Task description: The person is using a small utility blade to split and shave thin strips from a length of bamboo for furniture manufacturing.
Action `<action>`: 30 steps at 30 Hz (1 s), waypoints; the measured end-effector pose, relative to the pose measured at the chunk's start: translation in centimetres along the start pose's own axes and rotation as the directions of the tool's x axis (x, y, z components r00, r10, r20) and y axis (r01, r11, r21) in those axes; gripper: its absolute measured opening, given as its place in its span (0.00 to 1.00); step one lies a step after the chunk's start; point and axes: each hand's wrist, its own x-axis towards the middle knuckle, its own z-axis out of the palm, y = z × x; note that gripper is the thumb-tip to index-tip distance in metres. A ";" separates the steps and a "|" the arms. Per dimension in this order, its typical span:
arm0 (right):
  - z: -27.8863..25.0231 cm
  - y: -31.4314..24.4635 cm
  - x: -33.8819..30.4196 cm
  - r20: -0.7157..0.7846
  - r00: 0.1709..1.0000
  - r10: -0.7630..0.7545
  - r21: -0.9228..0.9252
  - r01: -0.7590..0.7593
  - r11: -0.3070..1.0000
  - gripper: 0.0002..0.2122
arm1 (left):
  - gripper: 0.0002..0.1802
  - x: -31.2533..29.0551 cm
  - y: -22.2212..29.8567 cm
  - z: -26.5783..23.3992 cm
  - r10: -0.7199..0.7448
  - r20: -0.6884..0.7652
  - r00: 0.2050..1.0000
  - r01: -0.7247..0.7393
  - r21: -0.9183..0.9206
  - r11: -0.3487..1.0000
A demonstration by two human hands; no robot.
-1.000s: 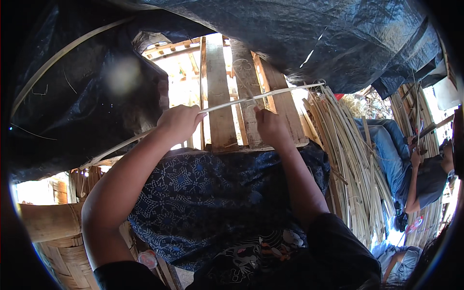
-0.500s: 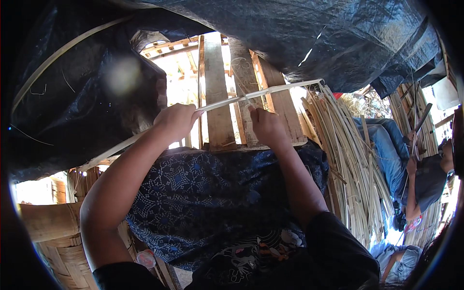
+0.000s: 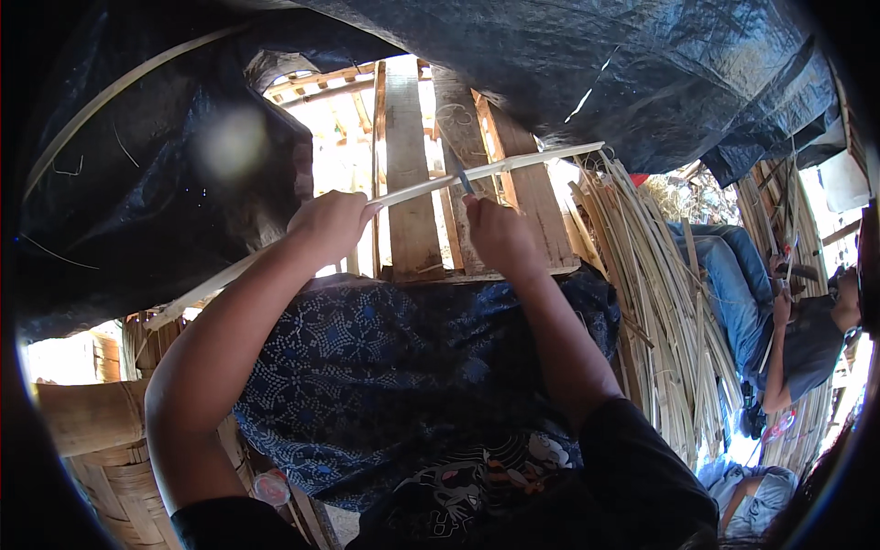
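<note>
A long pale bamboo strip [image 3: 541,159] slants across in front of me, rising to the right, its lower end passing behind my left forearm. My left hand [image 3: 330,225] is closed around its middle. In my closed right hand [image 3: 502,240] is a knife [image 3: 460,172]; its handle is mostly hidden by my fingers. The dark blade crosses the strip and touches it or lies just over it; I cannot tell which. Beneath both hands stand upright wooden planks [image 3: 410,174]. Over my lap lies a dark blue patterned cloth [image 3: 339,348].
A stack of long split bamboo strips [image 3: 655,312] lies on the right. Beyond it sits another person [image 3: 797,321] in blue jeans, hands around a stick-like thing. Dark plastic sheeting [image 3: 678,82] hangs overhead and at left. Woven bamboo [image 3: 115,486] is at lower left.
The strip has shifted slightly left, and a bent piece at its right end no longer shows. The knife's blade now shows clearly across the strip. The other person's hands have moved a little.
</note>
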 end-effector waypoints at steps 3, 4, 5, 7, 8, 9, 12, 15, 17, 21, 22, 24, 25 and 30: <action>-1.2 -1.3 0.2 0.134 0.984 -0.116 -0.078 0.127 0.989 0.07 | 0.24 0.3 0.6 -0.8 -0.095 0.145 0.985 0.087 0.062 0.994; -1.7 -1.2 0.4 0.081 0.975 -0.205 -0.186 0.217 0.958 0.06 | 0.24 -0.1 0.2 -0.7 -0.070 0.100 0.992 0.064 0.070 0.996; -2.4 -0.5 0.8 0.141 0.974 -0.176 -0.376 0.217 0.901 0.07 | 0.24 -0.3 -0.2 -0.6 -0.045 0.055 0.997 0.041 0.079 0.996; -1.3 0.5 0.6 0.102 0.995 -0.008 -0.068 0.015 0.998 0.13 | 0.24 0.1 0.3 -0.5 -0.035 0.043 0.998 0.033 0.029 0.999; -0.8 0.5 0.4 0.077 0.995 -0.068 -0.134 0.078 0.988 0.12 | 0.24 0.4 0.3 -0.7 -0.061 0.072 0.996 0.058 0.035 0.998; -1.8 -0.4 1.5 0.063 0.990 -0.126 -0.197 0.136 0.971 0.11 | 0.24 0.5 0.3 -0.8 -0.086 0.109 0.990 0.082 0.040 0.996; -0.9 -0.3 0.2 0.115 0.984 -0.134 -0.254 0.160 0.954 0.11 | 0.23 0.1 -0.3 -0.4 -0.052 0.060 0.997 0.050 0.036 0.998; 1.4 1.3 -0.1 0.292 0.953 0.074 0.139 -0.119 0.983 0.12 | 0.21 0.4 -0.9 0.3 -0.019 -0.018 1.000 0.020 0.014 1.000; -2.9 -1.3 1.9 0.194 0.980 0.049 0.190 -0.087 0.978 0.14 | 0.19 -0.4 -0.8 0.9 -0.017 -0.018 1.000 0.017 -0.001 1.000; -0.1 1.7 0.0 0.327 0.941 0.088 0.127 -0.136 0.982 0.14 | 0.22 0.2 -0.2 -0.5 -0.047 0.069 0.996 0.044 0.047 0.998; 0.1 1.5 -0.1 0.140 0.988 -0.059 -0.064 0.068 0.996 0.13 | 0.23 0.3 -0.1 -0.2 -0.039 0.062 0.997 0.037 0.037 0.999; -1.3 -0.3 0.8 0.099 0.985 -0.142 -0.119 0.153 0.981 0.13 | 0.23 -0.1 -0.2 0.3 -0.037 0.063 0.997 0.036 0.024 0.999; -2.2 -1.4 1.6 0.058 0.974 -0.219 -0.191 0.226 0.955 0.13 | 0.21 0.0 -0.6 0.3 -0.030 0.038 0.999 0.029 0.007 1.000; 0.8 1.4 0.9 0.271 0.943 0.191 0.293 -0.270 0.917 0.15 | 0.19 0.4 -0.7 0.3 0.018 -0.012 1.000 -0.018 -0.021 1.000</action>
